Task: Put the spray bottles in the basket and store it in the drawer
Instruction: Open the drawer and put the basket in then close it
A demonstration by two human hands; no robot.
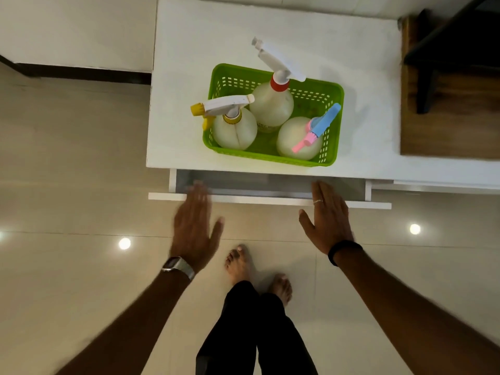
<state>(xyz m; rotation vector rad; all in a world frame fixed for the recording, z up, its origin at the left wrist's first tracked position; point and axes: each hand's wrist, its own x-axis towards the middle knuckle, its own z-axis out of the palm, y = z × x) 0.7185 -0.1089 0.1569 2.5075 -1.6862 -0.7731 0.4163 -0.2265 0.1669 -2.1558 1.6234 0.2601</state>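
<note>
A green basket stands on the white cabinet top. Three pale spray bottles stand inside it: one with a yellow nozzle at the left, one with a red collar and white trigger at the back, one with a blue and pink trigger at the right. Below the top's front edge, the drawer is pulled out a little, showing a grey inside. My left hand and my right hand are flat with fingers apart, fingertips over the drawer's front panel. Neither holds anything.
A dark wooden piece of furniture stands to the right of the cabinet top. The tiled floor lies below, with my bare feet close to the drawer front. A dark skirting strip runs along the wall at the left.
</note>
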